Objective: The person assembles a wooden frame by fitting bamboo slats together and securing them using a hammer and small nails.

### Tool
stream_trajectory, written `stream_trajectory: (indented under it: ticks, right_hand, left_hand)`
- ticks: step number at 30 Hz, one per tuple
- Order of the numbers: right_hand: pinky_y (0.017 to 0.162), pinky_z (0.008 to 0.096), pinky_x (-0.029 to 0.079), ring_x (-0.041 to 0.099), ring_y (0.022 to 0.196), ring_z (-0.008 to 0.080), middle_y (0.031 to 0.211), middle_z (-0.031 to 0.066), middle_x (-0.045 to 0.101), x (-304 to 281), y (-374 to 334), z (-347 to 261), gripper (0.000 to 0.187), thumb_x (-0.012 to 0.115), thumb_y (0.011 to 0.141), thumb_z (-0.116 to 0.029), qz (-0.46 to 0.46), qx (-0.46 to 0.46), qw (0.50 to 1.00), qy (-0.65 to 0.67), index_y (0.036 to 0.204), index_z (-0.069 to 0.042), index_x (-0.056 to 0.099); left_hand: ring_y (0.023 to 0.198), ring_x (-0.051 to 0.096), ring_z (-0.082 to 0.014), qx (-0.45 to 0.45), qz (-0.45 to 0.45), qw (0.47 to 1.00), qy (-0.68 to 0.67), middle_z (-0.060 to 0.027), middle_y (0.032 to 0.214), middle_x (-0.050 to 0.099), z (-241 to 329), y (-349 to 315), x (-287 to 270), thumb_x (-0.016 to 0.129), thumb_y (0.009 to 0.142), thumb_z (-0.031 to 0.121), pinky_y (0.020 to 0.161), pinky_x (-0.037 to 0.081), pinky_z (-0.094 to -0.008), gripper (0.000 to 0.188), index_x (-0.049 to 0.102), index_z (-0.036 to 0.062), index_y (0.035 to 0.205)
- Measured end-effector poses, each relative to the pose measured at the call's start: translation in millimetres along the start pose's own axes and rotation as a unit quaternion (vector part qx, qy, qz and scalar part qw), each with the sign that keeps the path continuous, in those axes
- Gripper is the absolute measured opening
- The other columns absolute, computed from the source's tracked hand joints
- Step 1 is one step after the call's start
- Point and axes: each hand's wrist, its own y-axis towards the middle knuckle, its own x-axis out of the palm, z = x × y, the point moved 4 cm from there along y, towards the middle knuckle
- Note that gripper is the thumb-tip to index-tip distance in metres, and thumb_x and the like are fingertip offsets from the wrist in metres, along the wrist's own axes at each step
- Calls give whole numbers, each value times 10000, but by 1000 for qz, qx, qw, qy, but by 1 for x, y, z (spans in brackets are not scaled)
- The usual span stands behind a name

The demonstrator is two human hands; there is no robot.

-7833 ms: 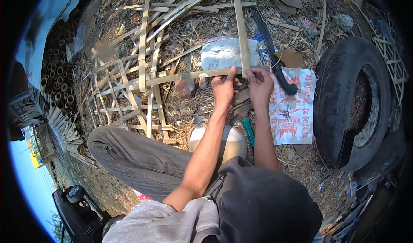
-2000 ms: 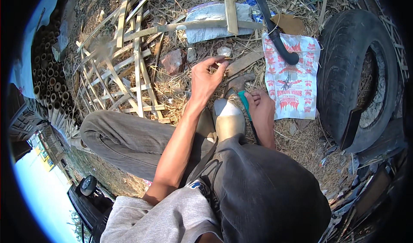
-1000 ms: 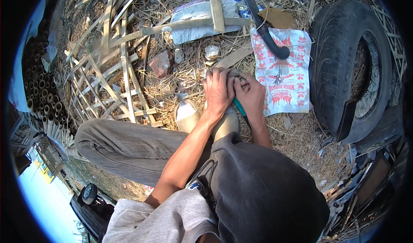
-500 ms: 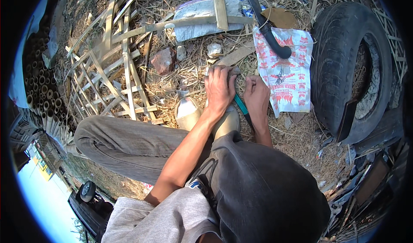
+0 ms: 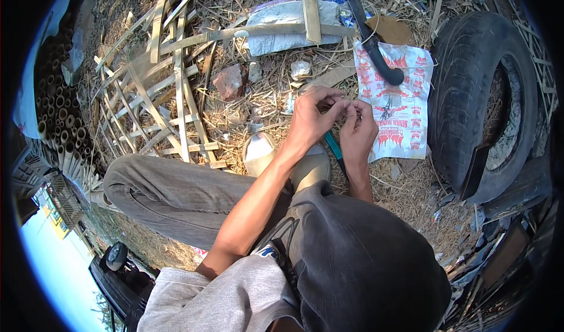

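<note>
My left hand [image 5: 314,120] and my right hand [image 5: 357,133] meet in front of my shoes, fingertips pinched close together. Whatever lies between the fingers is too small or hidden to make out. A slim tool with a teal and black handle [image 5: 333,146] shows between the two hands, beside my right wrist; its upper end is hidden. Just right of my right hand lies a white plastic sheet with red print [image 5: 392,133]. A black curved-ended bar [image 5: 376,59] rests across its top. My shoe [image 5: 309,170] is directly below the hands.
A lattice of split bamboo strips [image 5: 179,97] spreads to the left, with a reddish stone [image 5: 231,80] beside it. An old tyre [image 5: 464,97] stands at the right. Stacked bamboo tubes [image 5: 61,117] fill the far left. A whitish sack [image 5: 288,26] lies ahead on dry straw.
My hands have drawn together and their fingertips now meet. The left hand has turned from lying palm down into a pinch. The view has shifted slightly.
</note>
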Motion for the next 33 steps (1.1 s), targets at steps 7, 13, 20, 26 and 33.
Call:
stream_trajectory:
  ticks: [7,13,20,26,33]
  right_hand:
    - [678,411,518,674,775,312,897,165,686,0,-2,8,96,612,989,-57,-4,16,999,49,1025,31,603]
    - [654,262,523,664,813,121,920,106,708,14,-1,25,127,648,985,-34,-35,130,959,248,1076,54,628]
    - [680,308,530,647,786,194,929,142,680,-2,-7,10,330,749,910,-93,-97,147,980,93,1159,55,591]
    - [912,506,482,590,1064,431,1130,244,600,7,-46,2,490,786,854,-234,-256,8,944,-208,1188,44,562]
    - [883,533,488,609,1014,470,1092,284,611,4,-34,5,384,679,932,-185,-288,112,933,-184,1198,46,527]
  left_hand:
    - [832,718,-141,-71,-32,997,12,-108,919,756,-5,1,6,736,915,95,745,562,-282,194,746,-20,1071]
    - [775,741,-219,-18,52,998,4,-170,865,739,4,2,0,697,912,65,697,576,-325,144,727,-42,1004]
    - [901,708,-148,-72,67,995,21,-106,958,755,20,13,-33,644,975,71,834,538,-289,146,703,-18,1074]
    - [873,743,-190,129,142,981,29,-144,931,754,48,54,-55,594,981,1,791,568,-324,114,670,-36,1056]
    - [871,717,-202,314,154,908,231,-85,996,756,64,126,-86,680,935,39,814,540,-330,144,739,40,1066]
